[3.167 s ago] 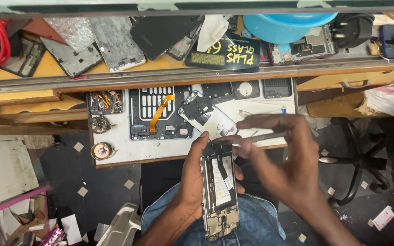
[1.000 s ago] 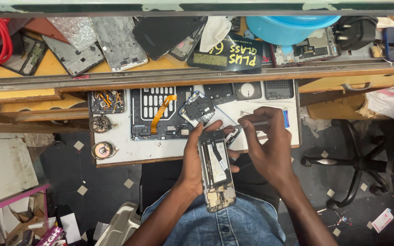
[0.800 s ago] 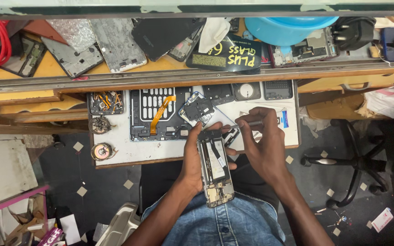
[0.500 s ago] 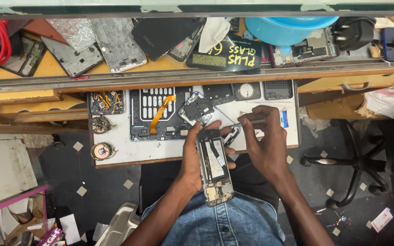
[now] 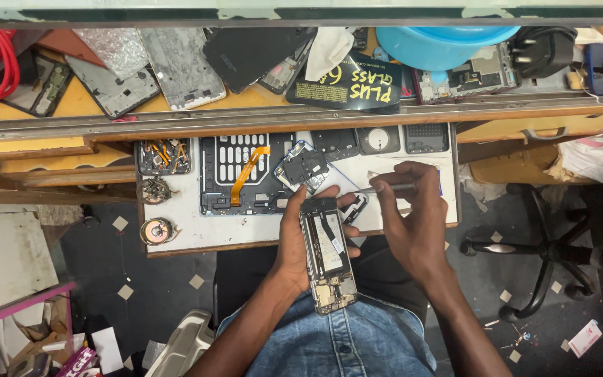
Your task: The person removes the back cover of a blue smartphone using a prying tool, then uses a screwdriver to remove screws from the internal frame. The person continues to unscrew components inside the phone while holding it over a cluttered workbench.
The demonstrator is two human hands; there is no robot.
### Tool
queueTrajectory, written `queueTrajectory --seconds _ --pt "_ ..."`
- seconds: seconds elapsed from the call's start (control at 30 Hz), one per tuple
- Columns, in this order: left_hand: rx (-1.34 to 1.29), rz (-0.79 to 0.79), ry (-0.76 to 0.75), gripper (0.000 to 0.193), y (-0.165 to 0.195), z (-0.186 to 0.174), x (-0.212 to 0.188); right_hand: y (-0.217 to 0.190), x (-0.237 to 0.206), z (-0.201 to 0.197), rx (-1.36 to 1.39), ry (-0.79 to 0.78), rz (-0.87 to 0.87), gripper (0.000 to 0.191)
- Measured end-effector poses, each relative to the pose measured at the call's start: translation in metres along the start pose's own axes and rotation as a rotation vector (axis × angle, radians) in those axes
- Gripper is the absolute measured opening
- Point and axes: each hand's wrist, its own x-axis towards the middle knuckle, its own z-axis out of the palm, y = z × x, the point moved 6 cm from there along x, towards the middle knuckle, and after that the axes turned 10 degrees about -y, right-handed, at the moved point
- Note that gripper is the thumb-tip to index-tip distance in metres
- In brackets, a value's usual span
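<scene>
Two hands at work above the lap: left hand [image 5: 300, 241] wrapped around an opened phone [image 5: 327, 251], back cover off, upper end just over the edge of the white board [image 5: 176, 241]. Right hand [image 5: 413, 220] pinching a thin metal tool [image 5: 393, 188], tip aimed toward the phone's top. Best done, probably, with the phone braced firmly, the tip kept low and light, clear of the thin cables inside. Further up on the wooden shelf [image 5: 259, 119]: a flat black card with yellow lettering [image 5: 354, 84], beside a blue bowl [image 5: 444, 43]; a small pink-and-white packet [image 5: 584, 338] on the dark floor at right.
</scene>
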Motion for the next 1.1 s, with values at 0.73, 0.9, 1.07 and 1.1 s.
queueTrajectory --seconds 0.73,0.9,1.07,1.1 --pt "-0.143 -0.063 -0.115 0.065 0.015 0.045 -0.063 -0.079 -0.054 0.002 0.316 -0.018 -0.122 0.031" --pt "-0.154 -0.083 -0.121 0.066 0.012 0.054 -0.064 -0.081 -0.054 0.004 0.437 -0.027 -0.062 0.036" --pt "-0.145 -0.06 -0.148 0.068 0.011 0.056 -0.063 -0.085 -0.053 0.002 0.397 -0.06 -0.059 0.034" --pt "-0.154 -0.059 -0.148 0.068 0.01 0.056 -0.063 -0.085 -0.053 0.001 0.386 -0.059 -0.048 0.033"
